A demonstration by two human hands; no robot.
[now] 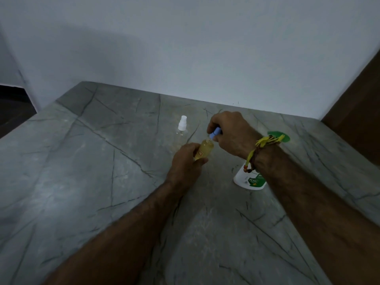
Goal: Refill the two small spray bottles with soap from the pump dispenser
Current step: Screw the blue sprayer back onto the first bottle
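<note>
Left hand was curled round the lower body of the small spray bottle holding yellowish liquid, thumb across the front near the label; bottle tilted, neck pointing away and to the right. It sat mid-surface, closer to the far edge than the near one; couldn't tell whether its base touched the grey veined countertop or was lifted off it.

Right hand was over the bottle's neck, fingers curled and pinching the blue spray cap. Cap sat at the bottle mouth, tilted; couldn't tell if it was screwed on or loose. A beaded bracelet with yellow tassels was on the right wrist.

Second spray bottle, clear with a white spray head, stood upright just left of and behind the held one, toward the far edge, apart from both hands. Contents too faint to read.

Pump dispenser, white with a green label, stood on the right part of the surface, mostly hidden behind the right wrist and forearm; its green top showed past the wrist.

White wall ran along the far edge; a brown panel stood at the far right corner.
</note>
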